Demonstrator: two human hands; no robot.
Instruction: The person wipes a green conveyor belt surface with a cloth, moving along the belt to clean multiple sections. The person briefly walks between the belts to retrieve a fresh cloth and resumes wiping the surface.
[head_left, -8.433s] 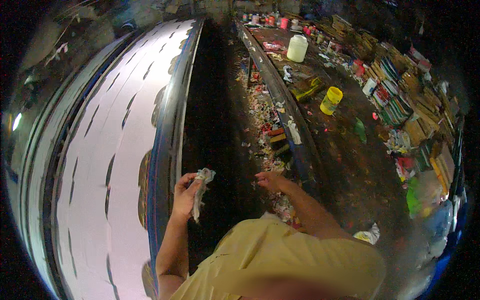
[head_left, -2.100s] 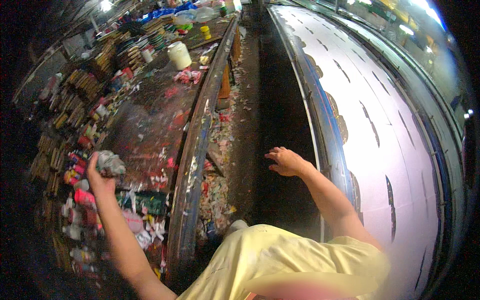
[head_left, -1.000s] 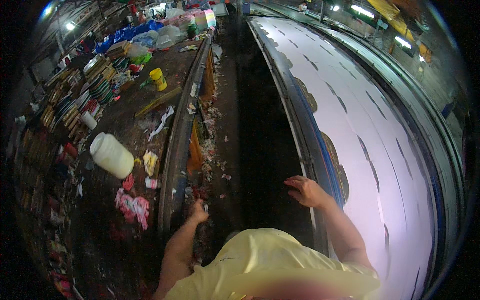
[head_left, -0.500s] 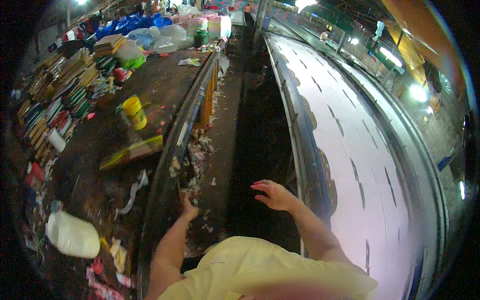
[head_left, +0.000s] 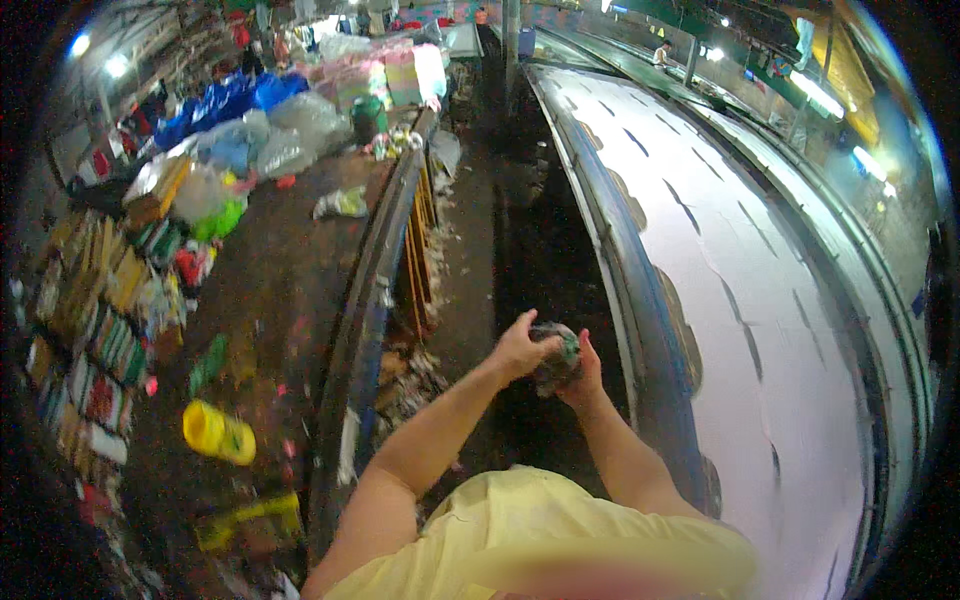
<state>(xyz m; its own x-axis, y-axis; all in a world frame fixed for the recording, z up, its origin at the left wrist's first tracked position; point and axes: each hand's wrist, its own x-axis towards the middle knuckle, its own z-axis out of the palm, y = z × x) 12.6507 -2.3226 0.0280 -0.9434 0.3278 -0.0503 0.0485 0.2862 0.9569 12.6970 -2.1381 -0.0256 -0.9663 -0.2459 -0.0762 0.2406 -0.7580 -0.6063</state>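
Observation:
Over the dark aisle, in front of my body, both hands are closed around a crumpled grey-green rag. My left hand grips its left side, thumb up. On the other side my right hand presses against it, fingers pointing up. The palms and the rag's inner folds are hidden. Just right of my right hand runs the rail of a long table with a white surface and rows of dark slit-like marks.
Along the left stretches a dark work table carrying a yellow tub, stacked frames, plastic bags and a green bucket. Scraps lie in the aisle beside it. A far-off person is beyond the white table.
My left hand has come up from the scraps at the left table's edge to meet my right hand. The rag is now between both hands. My view has moved forward along the aisle.

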